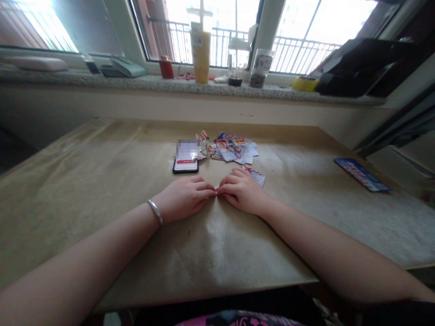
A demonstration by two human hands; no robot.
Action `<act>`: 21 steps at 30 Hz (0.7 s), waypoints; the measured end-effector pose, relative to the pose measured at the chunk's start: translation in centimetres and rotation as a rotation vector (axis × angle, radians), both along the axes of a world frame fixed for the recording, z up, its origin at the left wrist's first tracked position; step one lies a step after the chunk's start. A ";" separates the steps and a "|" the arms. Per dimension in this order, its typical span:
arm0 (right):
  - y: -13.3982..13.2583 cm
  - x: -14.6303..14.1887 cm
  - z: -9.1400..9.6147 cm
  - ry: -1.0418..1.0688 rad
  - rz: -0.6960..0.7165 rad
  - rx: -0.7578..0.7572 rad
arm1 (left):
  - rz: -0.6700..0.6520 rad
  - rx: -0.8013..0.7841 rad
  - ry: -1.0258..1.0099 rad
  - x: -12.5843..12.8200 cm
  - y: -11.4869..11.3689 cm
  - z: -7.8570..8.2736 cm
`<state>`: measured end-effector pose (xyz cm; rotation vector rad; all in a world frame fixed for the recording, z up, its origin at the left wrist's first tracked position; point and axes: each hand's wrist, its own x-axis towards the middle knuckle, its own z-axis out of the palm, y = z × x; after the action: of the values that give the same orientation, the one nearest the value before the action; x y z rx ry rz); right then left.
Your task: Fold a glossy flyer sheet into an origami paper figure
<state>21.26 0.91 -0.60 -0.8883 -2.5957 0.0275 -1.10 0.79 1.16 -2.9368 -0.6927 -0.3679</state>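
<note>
My left hand [186,195], with a silver bangle at its wrist, rests on the table with its fingers pressed together. Opposite it, my right hand [240,190] is closed in the same way, fingertips almost meeting the left ones. Between the two sets of fingertips shows a small red and white piece of paper [216,190], mostly hidden by the fingers. Just behind my right hand lies a printed paper piece [258,177], partly covered by it. Farther back is a pile of cut printed paper pieces [236,148]. Folded paper shapes [204,147] sit to the left of the pile.
A phone [186,165] with its screen lit lies beyond my left hand. Toward the right edge of the table [136,253] is a blue printed leaflet [362,174]. Bottles, a tall yellow-filled container [201,54] and other items stand on the stone windowsill [136,83].
</note>
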 end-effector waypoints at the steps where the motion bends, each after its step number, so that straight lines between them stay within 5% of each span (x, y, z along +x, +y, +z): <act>1: 0.0 0.1 0.1 -0.007 0.019 0.005 | 0.000 0.001 0.001 0.0 0.0 0.0; 21: -0.1 0.4 0.6 -0.138 0.055 0.152 | 0.009 -0.028 0.044 -0.2 0.2 -0.2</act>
<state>21.62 0.85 0.03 -0.7900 -2.7061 -0.2200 -1.27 0.96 0.94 -2.9576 -0.7103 -0.2948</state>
